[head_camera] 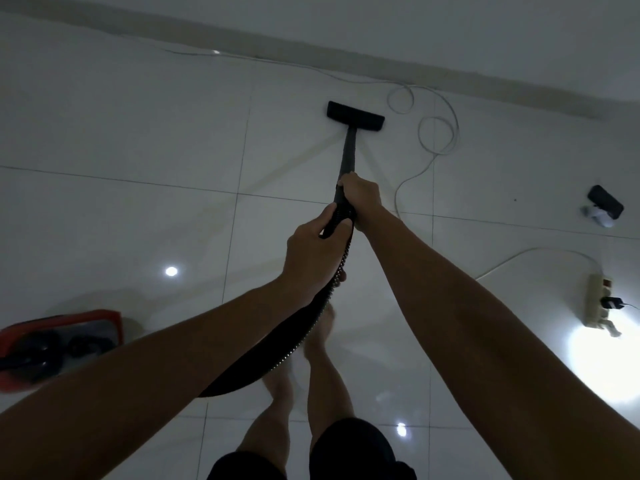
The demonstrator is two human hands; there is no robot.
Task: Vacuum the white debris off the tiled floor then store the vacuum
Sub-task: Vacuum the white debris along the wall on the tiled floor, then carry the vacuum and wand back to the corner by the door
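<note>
The black vacuum wand stretches away from me, and its flat floor nozzle rests on the white tiled floor near the far wall. My right hand grips the wand higher up. My left hand grips it just below, where the ribbed black hose begins. The hose curves down to the left under my left forearm. The red vacuum body sits on the floor at the left edge. I cannot make out white debris on the tiles.
A thin white cable loops on the floor right of the nozzle. A power strip with a plugged-in adapter lies at the right, and beyond it a dark phone on a white object. My bare legs and feet stand below.
</note>
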